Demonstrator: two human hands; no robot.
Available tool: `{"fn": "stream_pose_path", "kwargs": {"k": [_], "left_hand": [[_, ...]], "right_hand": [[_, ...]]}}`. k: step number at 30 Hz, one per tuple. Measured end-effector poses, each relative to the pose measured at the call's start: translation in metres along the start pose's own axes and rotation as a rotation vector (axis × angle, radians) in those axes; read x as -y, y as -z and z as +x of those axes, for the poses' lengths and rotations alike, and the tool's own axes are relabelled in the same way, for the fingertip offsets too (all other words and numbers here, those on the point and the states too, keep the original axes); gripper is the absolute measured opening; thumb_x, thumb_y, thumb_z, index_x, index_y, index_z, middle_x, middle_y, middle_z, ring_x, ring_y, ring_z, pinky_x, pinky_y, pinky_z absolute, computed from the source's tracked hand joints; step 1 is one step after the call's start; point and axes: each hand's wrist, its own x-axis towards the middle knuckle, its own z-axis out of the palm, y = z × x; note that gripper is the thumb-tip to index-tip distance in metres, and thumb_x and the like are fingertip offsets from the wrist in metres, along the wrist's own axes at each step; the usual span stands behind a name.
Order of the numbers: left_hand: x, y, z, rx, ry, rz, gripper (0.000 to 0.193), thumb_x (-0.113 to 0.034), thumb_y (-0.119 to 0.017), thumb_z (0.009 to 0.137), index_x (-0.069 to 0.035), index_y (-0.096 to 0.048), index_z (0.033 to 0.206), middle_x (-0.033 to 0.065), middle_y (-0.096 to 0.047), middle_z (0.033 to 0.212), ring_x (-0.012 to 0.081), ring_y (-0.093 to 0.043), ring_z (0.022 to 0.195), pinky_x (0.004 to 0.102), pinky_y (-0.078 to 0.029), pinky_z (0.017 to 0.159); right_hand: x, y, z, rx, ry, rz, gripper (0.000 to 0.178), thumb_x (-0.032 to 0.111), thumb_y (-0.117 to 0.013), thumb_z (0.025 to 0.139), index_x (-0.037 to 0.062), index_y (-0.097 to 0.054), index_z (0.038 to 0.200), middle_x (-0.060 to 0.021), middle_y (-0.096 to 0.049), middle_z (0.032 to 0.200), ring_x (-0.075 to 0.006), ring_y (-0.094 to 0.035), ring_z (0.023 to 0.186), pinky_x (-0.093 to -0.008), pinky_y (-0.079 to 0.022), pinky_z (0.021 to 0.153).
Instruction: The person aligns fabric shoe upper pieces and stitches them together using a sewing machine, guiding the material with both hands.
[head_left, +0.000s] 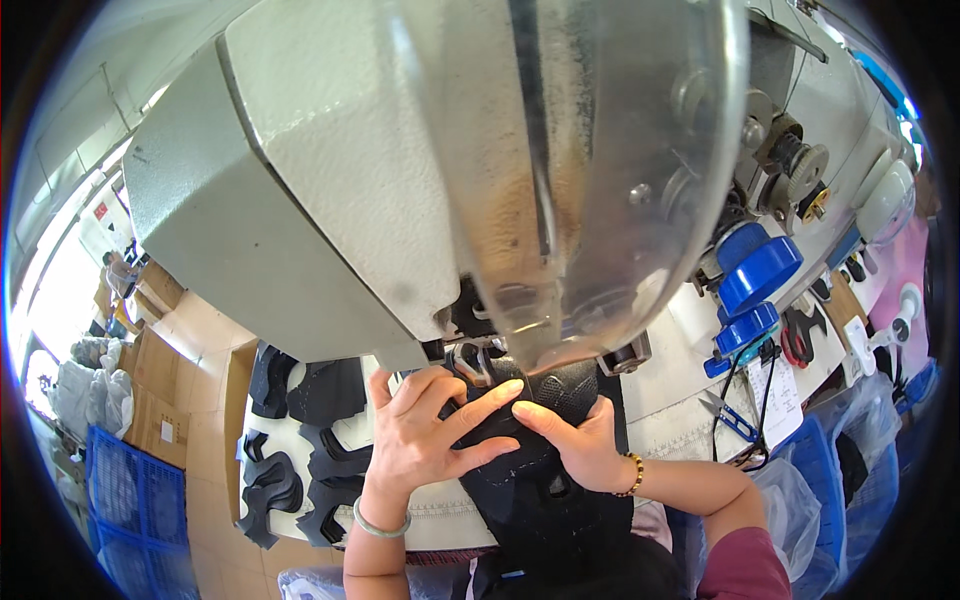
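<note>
Fabric, black, lies under the spread left hand and the right hand, whose pinch, if any, I cannot tell. Guiding it beneath the sewing machine ahead seems in hand, calling for even pressure. Right of the grip, clear plastic lines a blue basket; left, a blue crate's contents are unclear.

White light pours through windows on the workshop's left side, where cardboard boxes and blue plastic crates sit along a tan floor.
</note>
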Motion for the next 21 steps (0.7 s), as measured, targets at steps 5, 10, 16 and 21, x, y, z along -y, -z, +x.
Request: {"fn": "stream_pose_path", "kwargs": {"k": [5, 10, 16, 21], "left_hand": [[0.006, 0.001, -0.004, 0.005, 0.045, 0.013, 0.043, -0.057, -0.064, 0.068, -0.030, -0.070, 0.102, -0.0034, -0.045, 0.075, 0.0145, -0.047, 0.081, 0.0388, -0.027, 0.087], [-0.001, 0.000, -0.005, -0.021, 0.096, 0.019, 0.040, -0.052, -0.066, 0.071, -0.034, -0.068, 0.106, -0.0038, -0.048, 0.084, 0.0151, -0.046, 0.085, 0.0396, -0.026, 0.090], [-0.014, 0.002, -0.003, -0.052, 0.093, -0.014, 0.031, -0.023, -0.072, 0.071, -0.014, -0.069, 0.101, -0.0016, -0.057, 0.099, 0.0174, -0.052, 0.094, 0.0387, -0.033, 0.090], [-0.009, -0.003, -0.001, -0.096, 0.057, -0.173, 0.031, -0.002, -0.067, 0.069, -0.007, -0.068, 0.100, 0.0035, -0.060, 0.098, 0.0214, -0.057, 0.089, 0.0338, -0.044, 0.077]], "right_hand": [[-0.003, -0.012, 0.003, -0.076, 0.021, -0.027, 0.016, 0.006, -0.066, 0.084, -0.0012, -0.065, 0.097, -0.0020, -0.066, 0.088, -0.0039, -0.058, 0.076, -0.0191, -0.047, 0.066], [-0.005, -0.018, 0.003, -0.120, 0.028, -0.001, 0.014, 0.008, -0.066, 0.084, -0.0010, -0.067, 0.095, 0.0009, -0.065, 0.082, -0.0015, -0.054, 0.069, -0.0172, -0.044, 0.060], [-0.002, -0.017, 0.006, -0.145, 0.104, -0.105, 0.010, 0.004, -0.065, 0.083, -0.0016, -0.067, 0.091, 0.0013, -0.065, 0.080, -0.0010, -0.054, 0.067, -0.0166, -0.043, 0.059], [-0.004, -0.014, 0.007, -0.124, 0.100, -0.184, 0.005, 0.000, -0.064, 0.083, -0.0029, -0.067, 0.086, -0.0003, -0.066, 0.080, -0.0023, -0.056, 0.067, -0.0171, -0.046, 0.058]]}}
